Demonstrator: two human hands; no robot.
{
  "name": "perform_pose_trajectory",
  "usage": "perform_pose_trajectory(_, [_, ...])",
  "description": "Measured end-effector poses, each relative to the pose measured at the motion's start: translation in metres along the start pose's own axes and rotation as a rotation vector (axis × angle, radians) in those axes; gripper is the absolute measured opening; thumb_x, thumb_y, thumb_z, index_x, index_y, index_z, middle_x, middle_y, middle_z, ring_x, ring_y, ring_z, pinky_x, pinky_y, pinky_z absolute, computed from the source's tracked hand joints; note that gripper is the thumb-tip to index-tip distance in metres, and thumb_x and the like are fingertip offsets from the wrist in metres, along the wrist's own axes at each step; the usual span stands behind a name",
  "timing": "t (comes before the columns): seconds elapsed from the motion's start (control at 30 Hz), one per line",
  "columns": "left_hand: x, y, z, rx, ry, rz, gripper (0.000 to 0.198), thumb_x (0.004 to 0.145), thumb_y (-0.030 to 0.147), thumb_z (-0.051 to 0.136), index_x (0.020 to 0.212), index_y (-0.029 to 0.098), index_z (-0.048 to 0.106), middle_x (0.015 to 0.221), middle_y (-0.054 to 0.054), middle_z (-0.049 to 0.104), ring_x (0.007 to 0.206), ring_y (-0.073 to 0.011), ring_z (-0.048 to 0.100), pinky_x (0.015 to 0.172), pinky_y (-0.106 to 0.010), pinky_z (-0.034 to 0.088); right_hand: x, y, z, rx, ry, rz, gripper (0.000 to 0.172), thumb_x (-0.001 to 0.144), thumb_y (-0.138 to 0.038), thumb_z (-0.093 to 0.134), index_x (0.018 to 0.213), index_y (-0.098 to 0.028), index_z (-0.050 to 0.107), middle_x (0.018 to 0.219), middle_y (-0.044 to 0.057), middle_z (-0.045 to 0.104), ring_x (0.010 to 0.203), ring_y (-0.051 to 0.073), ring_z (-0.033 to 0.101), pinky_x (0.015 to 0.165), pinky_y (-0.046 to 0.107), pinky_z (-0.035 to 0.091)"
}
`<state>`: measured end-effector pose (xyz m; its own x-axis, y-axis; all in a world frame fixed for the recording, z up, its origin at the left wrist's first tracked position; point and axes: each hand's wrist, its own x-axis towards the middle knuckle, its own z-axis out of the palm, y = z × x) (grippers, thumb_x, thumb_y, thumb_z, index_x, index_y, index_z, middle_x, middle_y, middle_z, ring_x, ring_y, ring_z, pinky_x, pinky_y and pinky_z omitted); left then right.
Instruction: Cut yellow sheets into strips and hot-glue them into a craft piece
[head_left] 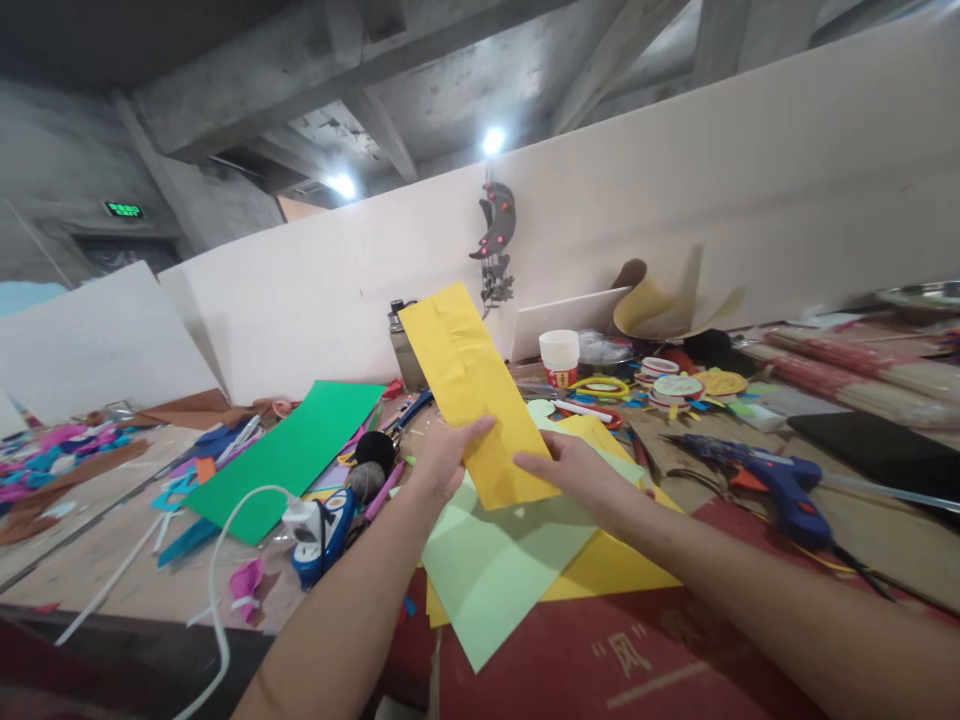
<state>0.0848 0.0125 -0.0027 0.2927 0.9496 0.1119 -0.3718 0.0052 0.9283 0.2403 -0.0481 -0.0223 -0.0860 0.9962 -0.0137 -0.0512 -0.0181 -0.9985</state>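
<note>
A creased piece of yellow paper [476, 390], apparently folded into a long rectangle, is held up at a tilt between both hands. My left hand [448, 460] pinches its lower left edge, thumb lying on the front face. At the lower right corner my right hand [577, 472] grips it, with the thumb in front and the other fingers behind. Beneath the hands lies a pale green sheet [506, 575] on top of more yellow paper [619, 568]. Those sheets rest on a dark red board [555, 665] with pale lettering.
A blue glue gun [784, 485] lies to the right, near a black flat panel [885, 450]. Left of the hands are a blue-and-white power strip [326, 535] with a white cable and a green sheet [300, 455]. Paper cups [559, 352] and a bottle [407, 350] stand behind.
</note>
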Motion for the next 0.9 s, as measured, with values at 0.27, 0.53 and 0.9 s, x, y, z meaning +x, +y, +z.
perform_pose_trajectory(0.27, [0.002,-0.007,-0.003,-0.004,-0.038,-0.071,0.034,0.061,0.025,0.079,0.093,0.019,0.069,0.11,-0.01,0.068,0.094,-0.0244,0.066,0.087,-0.038,0.052,0.0,-0.001,0.001,0.106,0.067,0.088,0.026,0.067,-0.033,0.072,0.088,-0.017,0.068,0.082,0.006,0.074,0.071,0.024,0.069,0.062,0.034,0.055])
perform_pose_trajectory(0.53, [-0.005,0.011,-0.007,0.179,-0.223,-0.195,0.043,0.055,0.026,0.081,0.094,0.013,0.07,0.102,-0.015,0.07,0.086,-0.0275,0.067,0.079,-0.038,0.052,0.002,-0.003,-0.003,0.244,0.009,0.014,0.032,0.071,-0.037,0.071,0.096,-0.018,0.068,0.1,0.008,0.072,0.087,0.023,0.068,0.071,0.032,0.055])
perform_pose_trajectory(0.9, [-0.003,0.018,-0.001,0.393,-0.266,-0.233,0.045,0.063,0.046,0.074,0.091,0.011,0.069,0.092,-0.012,0.07,0.072,-0.0195,0.066,0.065,-0.028,0.05,0.003,0.0,-0.006,0.341,0.103,-0.068,0.033,0.064,-0.032,0.077,0.091,-0.015,0.071,0.095,0.01,0.073,0.078,0.025,0.069,0.073,0.036,0.054])
